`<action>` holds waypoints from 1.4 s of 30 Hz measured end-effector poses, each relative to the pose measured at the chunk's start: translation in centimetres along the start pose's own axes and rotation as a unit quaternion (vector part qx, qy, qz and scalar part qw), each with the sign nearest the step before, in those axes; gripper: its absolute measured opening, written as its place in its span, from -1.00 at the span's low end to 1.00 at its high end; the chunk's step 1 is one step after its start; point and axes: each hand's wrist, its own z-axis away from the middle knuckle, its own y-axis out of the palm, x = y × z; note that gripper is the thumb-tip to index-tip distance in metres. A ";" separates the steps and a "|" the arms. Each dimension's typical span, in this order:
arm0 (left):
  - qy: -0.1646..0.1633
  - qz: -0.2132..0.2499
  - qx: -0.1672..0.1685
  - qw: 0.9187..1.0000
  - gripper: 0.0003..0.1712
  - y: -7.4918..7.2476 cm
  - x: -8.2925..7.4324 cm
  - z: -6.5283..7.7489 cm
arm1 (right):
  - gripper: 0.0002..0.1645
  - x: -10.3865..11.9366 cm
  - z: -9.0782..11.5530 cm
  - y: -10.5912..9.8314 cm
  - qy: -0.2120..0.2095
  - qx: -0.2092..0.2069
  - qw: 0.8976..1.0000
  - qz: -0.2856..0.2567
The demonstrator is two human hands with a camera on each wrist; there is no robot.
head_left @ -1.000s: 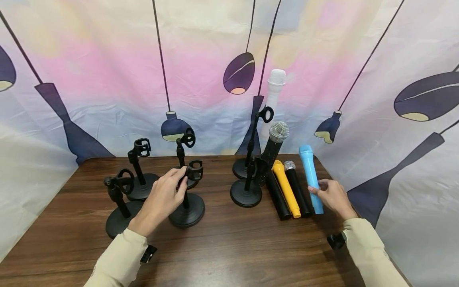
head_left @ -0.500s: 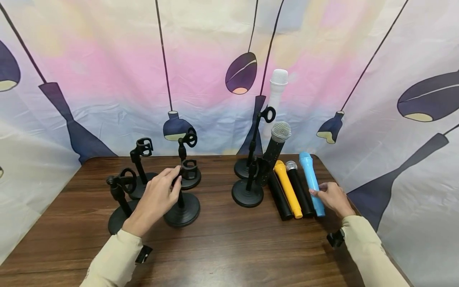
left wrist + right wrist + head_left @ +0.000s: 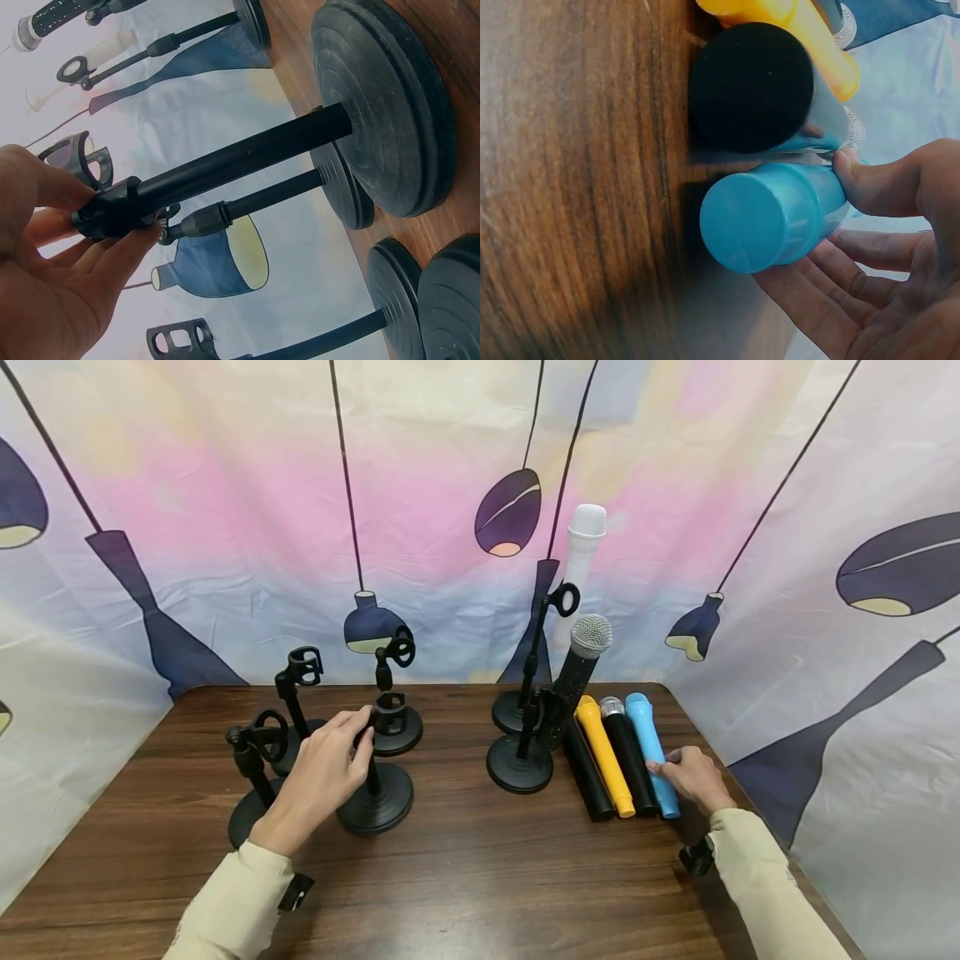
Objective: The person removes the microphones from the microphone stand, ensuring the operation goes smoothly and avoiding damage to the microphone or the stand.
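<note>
My left hand pinches the upper joint of a black desktop microphone stand, just below its clip. In the left wrist view, thumb and fingers close round the joint at the top of the stand's pole. On the right, my right hand holds a light blue microphone near its lower end. The microphone lies along the table beside a black microphone with a silver head. In the right wrist view, thumb and fingers are on opposite sides of the blue handle.
Left of and behind the held stand are other black stands. Two more stands are near the centre, by a white microphone and a sparkly black microphone, both raised. A yellow microphone and another black handle lie alongside.
The held stand has slid left, closer to the other left stands. The blue microphone's head has come down, and it now lies along the row beside the black one.
</note>
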 end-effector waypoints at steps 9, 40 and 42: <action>-0.005 -0.005 -0.005 1.000 -0.56 -0.3 0.2 0.2 | -0.42 -0.3 0.0 0.3 0.003 0.003 1.000 -0.011; 0.032 -0.046 -0.128 0.990 -0.56 -2.7 -1.2 2.2 | -0.18 1.6 1.5 -2.6 -0.031 -0.015 0.999 -0.010; 0.029 -0.027 -0.127 0.991 -0.57 -2.9 -1.6 2.4 | -0.19 2.3 1.7 -3.0 -0.048 -0.024 0.998 -0.015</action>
